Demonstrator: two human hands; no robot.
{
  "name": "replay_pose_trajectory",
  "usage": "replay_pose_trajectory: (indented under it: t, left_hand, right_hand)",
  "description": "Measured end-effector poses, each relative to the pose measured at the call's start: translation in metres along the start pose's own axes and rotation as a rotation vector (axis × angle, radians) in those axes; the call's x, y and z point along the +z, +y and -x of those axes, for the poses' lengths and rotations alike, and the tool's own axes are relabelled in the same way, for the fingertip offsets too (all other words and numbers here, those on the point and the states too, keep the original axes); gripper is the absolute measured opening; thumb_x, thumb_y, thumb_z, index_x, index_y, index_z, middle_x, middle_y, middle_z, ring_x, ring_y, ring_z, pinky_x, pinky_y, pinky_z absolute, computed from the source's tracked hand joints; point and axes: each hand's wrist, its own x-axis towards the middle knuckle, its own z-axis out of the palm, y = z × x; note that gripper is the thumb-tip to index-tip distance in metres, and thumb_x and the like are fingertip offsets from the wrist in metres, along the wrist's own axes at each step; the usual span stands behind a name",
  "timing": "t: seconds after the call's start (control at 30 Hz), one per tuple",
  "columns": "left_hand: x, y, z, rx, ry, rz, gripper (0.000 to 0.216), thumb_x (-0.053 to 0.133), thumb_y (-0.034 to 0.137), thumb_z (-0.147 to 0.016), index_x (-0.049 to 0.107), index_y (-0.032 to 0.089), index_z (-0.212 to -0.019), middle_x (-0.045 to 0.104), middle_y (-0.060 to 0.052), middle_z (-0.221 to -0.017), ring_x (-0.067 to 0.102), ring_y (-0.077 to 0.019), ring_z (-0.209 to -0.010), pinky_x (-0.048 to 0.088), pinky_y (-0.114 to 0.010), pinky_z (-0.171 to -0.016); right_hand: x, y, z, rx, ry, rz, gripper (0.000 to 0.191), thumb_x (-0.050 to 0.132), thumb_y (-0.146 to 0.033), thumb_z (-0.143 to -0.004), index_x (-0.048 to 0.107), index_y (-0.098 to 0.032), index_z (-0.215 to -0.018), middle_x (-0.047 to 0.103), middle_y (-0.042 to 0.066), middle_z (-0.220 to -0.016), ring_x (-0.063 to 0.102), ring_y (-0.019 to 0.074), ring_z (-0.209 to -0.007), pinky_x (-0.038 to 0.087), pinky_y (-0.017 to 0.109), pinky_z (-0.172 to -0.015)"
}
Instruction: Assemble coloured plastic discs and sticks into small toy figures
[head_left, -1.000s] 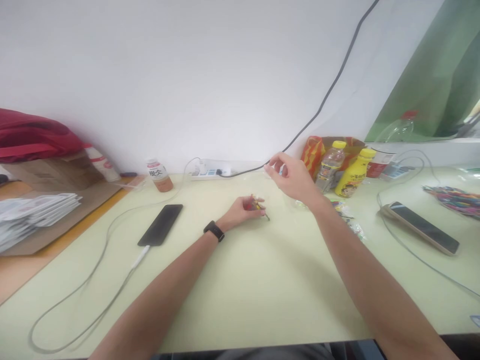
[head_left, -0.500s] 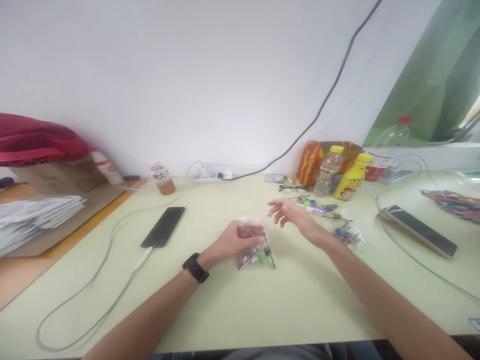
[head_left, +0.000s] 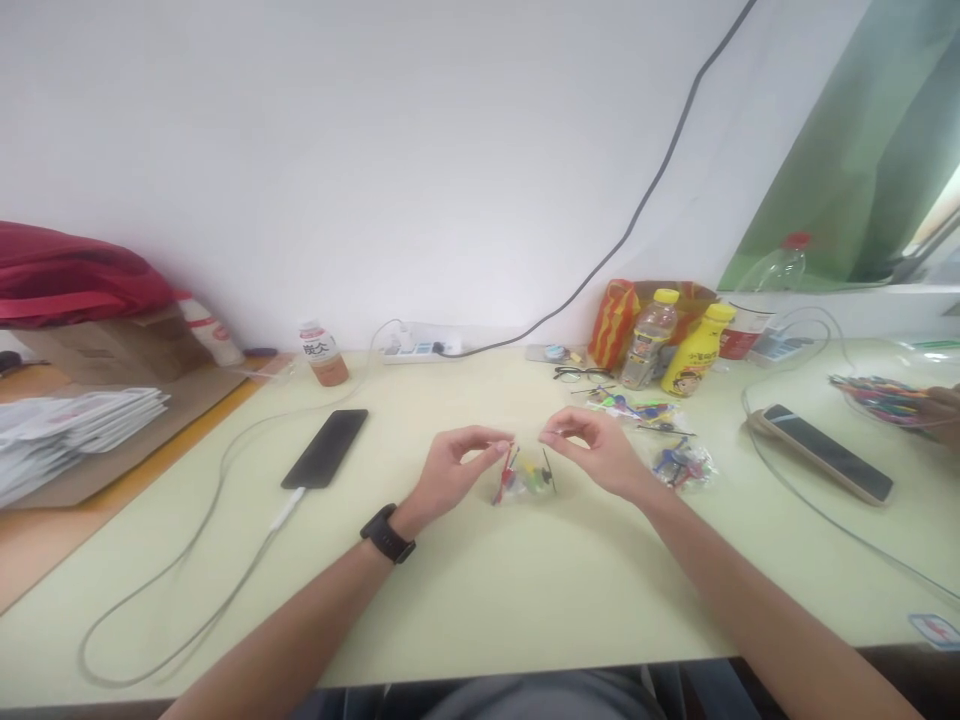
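Both our left hand (head_left: 450, 467) and right hand (head_left: 601, 455) pinch, fingers (head_left: 489, 434) nearly closed, the top edge of a clear plastic bag of multicoloured parts (head_left: 531, 478) over the pale green counter (head_left: 480, 600); its contents sit inside, unsealed or not we cannot tell.

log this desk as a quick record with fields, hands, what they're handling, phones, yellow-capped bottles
left hand: pinching a clear plastic bag near its top
right hand: fingertips together by the bag's upper right, contact unclear
bag contents: small multicolored pieces
worn: black watch
phones: black phone at left, beige-edged phone at right
yellow-capped bottles: clear bottle, yellow bottle
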Motion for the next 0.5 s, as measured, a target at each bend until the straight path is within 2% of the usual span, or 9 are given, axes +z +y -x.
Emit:
replay_pose_trajectory:
  t: [0.1,0.23,0.33,0.4,0.5]
  left_hand:
    - [-0.004,0.002,-0.001,0.036,0.068,-0.036,0.025,0.076,0.041,-0.091,0.081,0.023,-0.108,0.079,-0.009,-0.116,0.072,-0.0283,-0.11,0.055,-0.04,-0.101]
    - [-0.007,0.001,-0.003,0.014,-0.078,-0.031,0.043,0.081,0.039,-0.087,0.074,0.024,-0.126,0.071,-0.012,-0.134,0.065,-0.0306,-0.125,0.052,-0.043,-0.106]
    - [-0.004,-0.003,-0.002,0.002,-0.176,-0.019,0.051,0.085,0.037,-0.083,0.071,0.024,-0.131,0.068,-0.012,-0.138,0.063,-0.031,-0.128,0.049,-0.044,-0.109]
    - [-0.001,-0.005,-0.001,-0.019,-0.219,-0.03,0.053,0.086,0.037,-0.081,0.071,0.024,-0.13,0.068,-0.012,-0.136,0.064,-0.0296,-0.124,0.05,-0.043,-0.108]
    - [0.004,-0.002,0.002,-0.062,-0.274,-0.064,0.037,0.082,0.04,-0.086,0.076,0.019,-0.116,0.076,-0.01,-0.117,0.07,-0.0251,-0.105,0.053,-0.039,-0.099]
  right_hand:
    - [0.0,0.001,0.0,-0.071,0.119,0.0,0.026,0.072,-0.048,-0.092,0.071,-0.022,-0.09,0.074,0.007,-0.091,0.07,0.0222,-0.087,0.058,0.038,-0.084]
    - [-0.001,-0.001,0.0,-0.076,0.041,0.029,0.027,0.07,-0.049,-0.094,0.071,-0.022,-0.091,0.074,0.007,-0.092,0.07,0.0226,-0.088,0.057,0.039,-0.086]
    - [-0.002,-0.003,0.001,-0.082,0.087,-0.012,0.028,0.07,-0.049,-0.094,0.069,-0.021,-0.091,0.074,0.007,-0.093,0.071,0.0228,-0.091,0.057,0.038,-0.087]
    - [-0.002,-0.004,0.001,-0.055,0.027,-0.01,0.028,0.069,-0.048,-0.095,0.07,-0.021,-0.091,0.074,0.007,-0.092,0.07,0.0223,-0.09,0.057,0.037,-0.086]
    - [-0.001,-0.003,0.002,-0.047,-0.031,0.003,0.026,0.069,-0.046,-0.095,0.071,-0.02,-0.091,0.074,0.007,-0.091,0.069,0.0213,-0.086,0.057,0.036,-0.082]
